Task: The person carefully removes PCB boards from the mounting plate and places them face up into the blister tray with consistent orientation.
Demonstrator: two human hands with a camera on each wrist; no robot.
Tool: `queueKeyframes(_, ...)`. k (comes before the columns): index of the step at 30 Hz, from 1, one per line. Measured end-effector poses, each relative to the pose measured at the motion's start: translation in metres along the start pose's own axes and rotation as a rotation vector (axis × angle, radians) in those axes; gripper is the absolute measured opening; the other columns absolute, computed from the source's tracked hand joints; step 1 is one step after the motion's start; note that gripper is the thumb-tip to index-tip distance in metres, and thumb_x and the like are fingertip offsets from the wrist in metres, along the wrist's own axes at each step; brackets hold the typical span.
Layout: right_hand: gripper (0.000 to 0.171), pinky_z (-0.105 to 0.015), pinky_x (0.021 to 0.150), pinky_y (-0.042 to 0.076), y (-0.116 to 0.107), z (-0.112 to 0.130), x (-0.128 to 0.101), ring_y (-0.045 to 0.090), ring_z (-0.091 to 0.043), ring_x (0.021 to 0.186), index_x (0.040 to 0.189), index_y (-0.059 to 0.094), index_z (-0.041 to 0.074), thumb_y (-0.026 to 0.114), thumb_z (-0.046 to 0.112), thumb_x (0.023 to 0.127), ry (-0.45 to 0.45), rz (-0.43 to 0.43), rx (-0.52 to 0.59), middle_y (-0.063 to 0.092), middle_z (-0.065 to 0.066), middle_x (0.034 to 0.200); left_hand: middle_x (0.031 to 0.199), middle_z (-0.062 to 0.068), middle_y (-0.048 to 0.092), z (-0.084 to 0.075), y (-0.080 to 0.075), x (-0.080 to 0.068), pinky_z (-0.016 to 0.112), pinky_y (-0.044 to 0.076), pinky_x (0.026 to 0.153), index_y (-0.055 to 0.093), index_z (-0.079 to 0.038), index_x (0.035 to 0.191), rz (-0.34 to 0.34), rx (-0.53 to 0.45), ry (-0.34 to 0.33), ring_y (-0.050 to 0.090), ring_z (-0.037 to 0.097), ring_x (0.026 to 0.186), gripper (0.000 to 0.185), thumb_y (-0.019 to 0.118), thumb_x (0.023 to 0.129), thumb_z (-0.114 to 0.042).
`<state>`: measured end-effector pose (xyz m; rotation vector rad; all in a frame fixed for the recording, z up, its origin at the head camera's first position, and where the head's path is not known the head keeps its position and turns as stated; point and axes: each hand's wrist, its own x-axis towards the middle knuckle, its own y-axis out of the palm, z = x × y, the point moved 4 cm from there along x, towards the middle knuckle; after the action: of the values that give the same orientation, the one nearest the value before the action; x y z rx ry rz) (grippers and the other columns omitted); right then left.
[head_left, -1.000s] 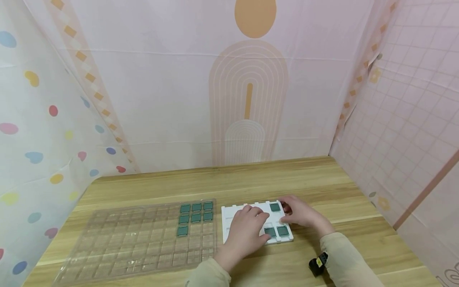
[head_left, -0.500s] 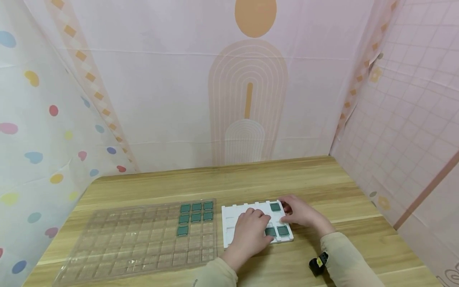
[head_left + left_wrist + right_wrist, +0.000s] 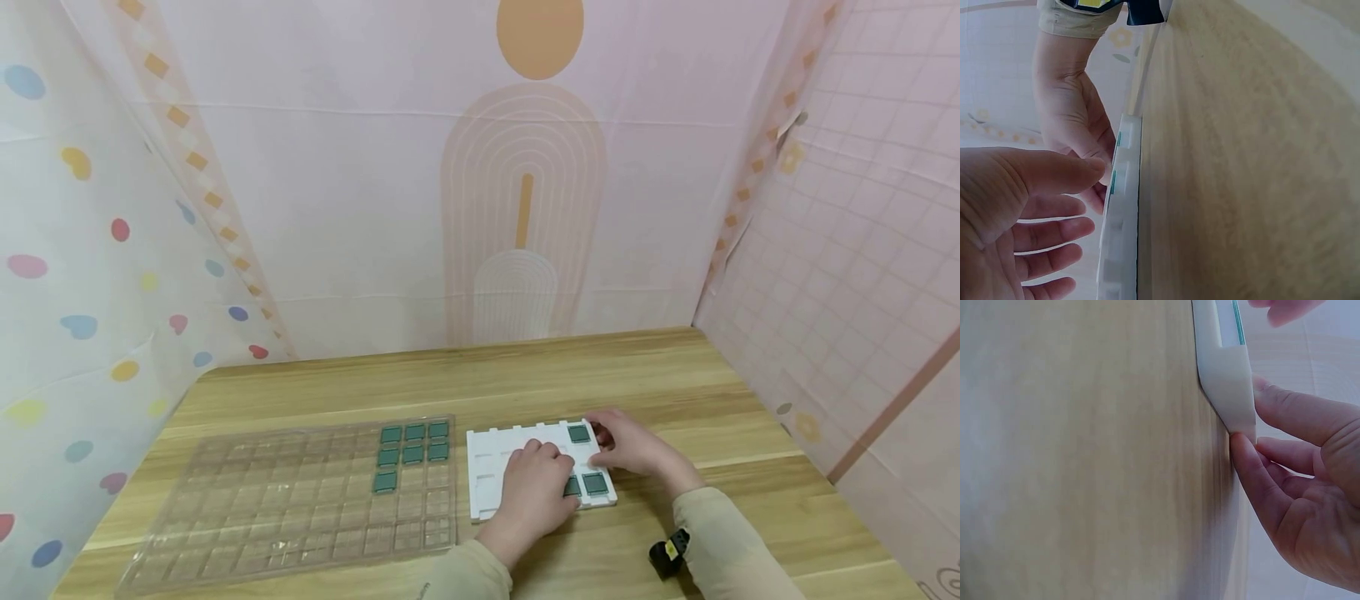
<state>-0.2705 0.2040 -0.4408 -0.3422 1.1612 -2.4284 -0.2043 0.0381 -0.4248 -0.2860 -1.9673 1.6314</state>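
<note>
A white slotted tray [image 3: 485, 498] lies on the table, with green square chips in its right part. One chip [image 3: 579, 433] is at the back corner, another chip [image 3: 595, 483] at the front corner. My left hand [image 3: 534, 492] hovers over the tray's middle and partly covers a third chip [image 3: 572, 487]. In the left wrist view its thumb [image 3: 1069, 172] reaches toward the tray, the loose fingers apart with nothing between them. My right hand [image 3: 633, 450] grips the tray's right end; in the right wrist view its thumb lies on the top face and a finger against the edge.
Left of the white tray lies a large clear plastic tray [image 3: 300, 504] with many pockets. Several green chips [image 3: 387, 457] sit at its back right. A small black device [image 3: 667, 554] is on the right wrist. Patterned cloth [image 3: 360, 208] hangs behind the wooden table [image 3: 637, 367].
My left hand has moved right across the white tray, uncovering more of its left part and covering more of the front middle chip. The right hand keeps its grip in place.
</note>
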Motion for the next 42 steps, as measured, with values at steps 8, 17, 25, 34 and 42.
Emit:
queueKeyframes(8,0.060,-0.033,0.079,0.051,-0.0006,0.0020,-0.0007,0.057,-0.021,0.094,0.130,0.051,-0.014,0.080,0.005,0.082,0.021,0.004,0.008,0.058,-0.014,0.110,0.085,0.000,0.062,-0.0017,0.0047,0.0041,0.034,0.044,0.069,0.073,-0.016,0.085,0.026,0.005,-0.027,0.053,0.020,0.084,0.028,0.085,0.072,-0.037)
queueKeyframes(17,0.061,-0.032,0.079,0.051,-0.0011,0.0019,-0.0019,0.056,-0.022,0.095,0.132,0.050,-0.014,0.080,0.005,0.082,0.046,0.007,0.031,0.056,-0.015,0.113,0.077,-0.001,0.058,-0.0037,0.0068,0.0059,0.032,0.041,0.064,0.070,-0.016,0.076,0.036,0.029,-0.021,0.050,0.020,0.078,0.024,0.085,0.070,-0.034)
queueKeyframes(25,0.060,-0.031,0.078,0.051,-0.0003,0.0016,-0.0018,0.056,-0.022,0.094,0.131,0.051,-0.014,0.080,0.006,0.082,0.037,0.005,0.028,0.056,-0.015,0.111,0.072,-0.001,0.056,-0.0057,0.0081,0.0071,0.032,0.040,0.062,0.071,-0.016,0.074,0.036,0.036,-0.019,0.049,0.020,0.074,0.017,0.083,0.069,-0.027)
queueKeyframes(34,0.061,-0.034,0.079,0.051,0.0005,-0.0002,-0.0022,0.056,-0.022,0.095,0.132,0.052,-0.011,0.081,0.006,0.081,0.072,-0.002,0.028,0.057,-0.013,0.111,0.072,0.001,0.056,-0.0069,0.0073,0.0085,0.032,0.041,0.062,0.072,-0.015,0.075,0.062,0.046,-0.029,0.048,0.020,0.074,0.012,0.081,0.072,-0.022)
queueKeyframes(42,0.061,-0.034,0.079,0.051,0.0001,0.0016,-0.0027,0.056,-0.021,0.095,0.132,0.052,-0.012,0.081,0.005,0.081,0.065,-0.001,0.026,0.057,-0.012,0.110,0.072,0.001,0.056,-0.0061,0.0072,0.0090,0.032,0.041,0.063,0.072,-0.015,0.075,0.068,0.035,-0.022,0.047,0.020,0.074,0.010,0.080,0.072,-0.020)
